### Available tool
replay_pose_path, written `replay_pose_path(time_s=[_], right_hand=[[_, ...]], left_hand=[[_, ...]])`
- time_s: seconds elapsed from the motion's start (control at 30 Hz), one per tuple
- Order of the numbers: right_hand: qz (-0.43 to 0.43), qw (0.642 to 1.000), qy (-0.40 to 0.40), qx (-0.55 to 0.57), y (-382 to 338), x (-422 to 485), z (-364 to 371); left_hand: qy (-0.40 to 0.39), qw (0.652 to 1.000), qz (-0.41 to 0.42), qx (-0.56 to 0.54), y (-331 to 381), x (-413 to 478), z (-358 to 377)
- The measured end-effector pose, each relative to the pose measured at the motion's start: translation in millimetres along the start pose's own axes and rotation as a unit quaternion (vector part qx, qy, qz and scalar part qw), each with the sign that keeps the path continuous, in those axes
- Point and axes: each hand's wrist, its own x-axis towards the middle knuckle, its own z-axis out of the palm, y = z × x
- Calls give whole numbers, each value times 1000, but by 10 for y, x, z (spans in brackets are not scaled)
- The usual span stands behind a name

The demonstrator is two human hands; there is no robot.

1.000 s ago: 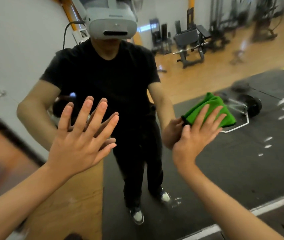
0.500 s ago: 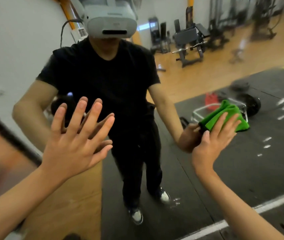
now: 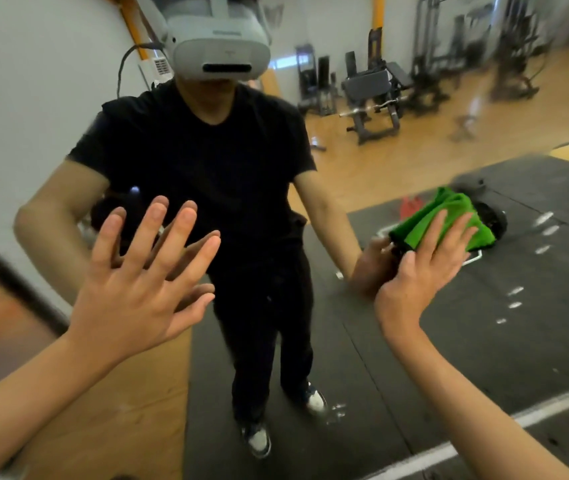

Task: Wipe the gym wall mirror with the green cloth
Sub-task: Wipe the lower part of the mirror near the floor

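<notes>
At about 8 o'clock of the view the left hand [image 3: 137, 282] was laid flat on the gym wall mirror [image 3: 484, 358]. Its fingers were straight and spread, nothing was held, and its reflection was met fingertip to fingertip. At about 3 o'clock the right hand [image 3: 425, 268] was seen open as well. The green cloth [image 3: 449, 216], folded in layers, was pressed to the glass under its straight fingers. Whether the cloth edge was pinched by the thumb could not be told.

For a good stroke, even pressure from the whole palm was judged necessary, so that the folded cloth would not slip or bunch. Overlapping passes would be advised. The pale marks [image 3: 515, 303] at 5 o'clock of the cloth should probably be covered next, though it was not certain that they lay on the glass. Prints could be left by the bracing left hand, so that place should be wiped afterwards.

In the glass were reflected a white wall at 10 o'clock, a person in a black shirt with a white headset [image 3: 219, 46] at 12 o'clock, gym machines [image 3: 373, 95] on a wooden floor at 1 o'clock, and a dark mat [image 3: 536, 181] at 3 o'clock.
</notes>
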Motion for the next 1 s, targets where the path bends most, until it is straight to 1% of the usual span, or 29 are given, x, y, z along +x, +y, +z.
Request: replay_pose_path(time_s=[0.03,0.07,0.1,0.13,0.17,0.2,0.23,0.27,0.3,0.33,0.37,0.43,0.47,0.5,0.53,0.57,0.6,0.63,0.67,0.7,0.73,0.77,0.8,0.83,0.87,0.9,0.93,0.97,1.0], right_hand=[[99,994,33,17,-286,82,74],[138,989,52,22,-588,80,134],[106,993,53,9,-844,-14,178],[0,1000,20,-11,-1001,-196,200],[-152,987,-46,-18,-1041,-428,188],[-296,948,-115,-18,-966,-614,140],[-406,900,-159,-27,-768,-692,95],[-474,862,-175,-41,-524,-648,43],[-503,846,-169,-59,-312,-540,5],[-490,855,-154,-71,-160,-390,-22],[-435,888,-134,-68,-92,-205,-43],[-225,971,-61,-48,-248,197,-30],[-115,993,-17,-34,-489,339,-6],[-38,999,15,-22,-777,407,35],[-17,999,26,-10,-1072,396,81],[-54,998,14,4,-1352,314,110],[-131,991,-20,12,-1560,184,121],[-227,972,-59,10,-1669,38,111],[-317,944,-94,3,-1644,-75,87],[-384,916,-118,-8,-1497,-115,67],[-426,896,-128,-18,-1272,-87,35],[-439,890,-123,-30,-998,-17,8],[-424,898,-109,-41,-721,64,-17],[-379,920,-90,-46,-483,159,-55],[-306,949,-67,-46,-290,269,-77],[-207,977,-38,-38,-201,383,-90],[-99,995,-8,-28,-219,481,-74],[-5,1000,20,-23,-320,529,-22],[53,998,40,-22,-456,503,38]], left_hand=[[1,1000,-1,-3,9,4,-1],[1,1000,-3,-4,13,7,-2],[0,1000,-4,-3,8,3,-3],[-1,1000,-3,0,-1,1,-2],[-1,1000,-2,1,-3,0,-2],[-1,1000,1,-1,-4,2,-5],[-1,1000,2,-4,-1,3,-7],[1,1000,1,-3,6,2,-4],[2,1000,0,1,9,-1,3],[1,1000,-1,7,13,-5,10],[0,1000,-2,11,15,-2,15],[1,1000,-2,15,12,10,17],[3,1000,-3,14,11,13,15],[3,1000,-5,11,11,12,14],[2,1000,-6,7,14,8,9],[-1,1000,-5,4,15,6,6],[-3,1000,-2,3,9,6,3],[-5,1000,0,2,0,7,2],[-7,1000,0,1,-6,7,2],[-8,1000,-1,-2,-8,7,-2],[-7,1000,-3,-3,-4,8,-4],[-5,1000,-5,-1,3,11,-5],[-2,1000,-6,3,14,14,-2],[-1,1000,-6,4,24,14,-1],[-2,1000,-6,5,27,12,3],[-3,1000,-5,7,23,10,4],[-3,1000,-5,10,14,9,3],[-3,1000,-5,12,10,9,0],[-2,1000,-6,11,9,5,-2]])
